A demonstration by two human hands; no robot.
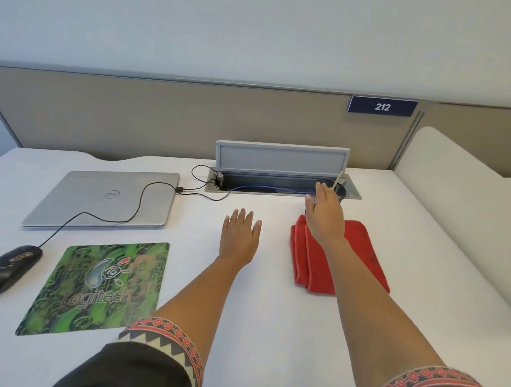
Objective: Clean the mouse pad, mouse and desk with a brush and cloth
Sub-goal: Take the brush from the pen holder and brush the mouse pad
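Now, your right hand (324,214) hovers with fingers straight and together, gripping nothing. The brush (338,179) stands just beyond the fingertips, in the black cup (342,193). Best pinch its handle low and lift straight up. Your left hand (240,237) lies flat, fingers spread.

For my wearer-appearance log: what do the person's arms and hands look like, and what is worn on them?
Both forearms are bare. The left hand and right hand wear no gloves; no watch or ring shows. Each dark sleeve ends in a woven cuff band, red flower motifs beside a grey-and-cream zigzag: left cuff, right cuff.
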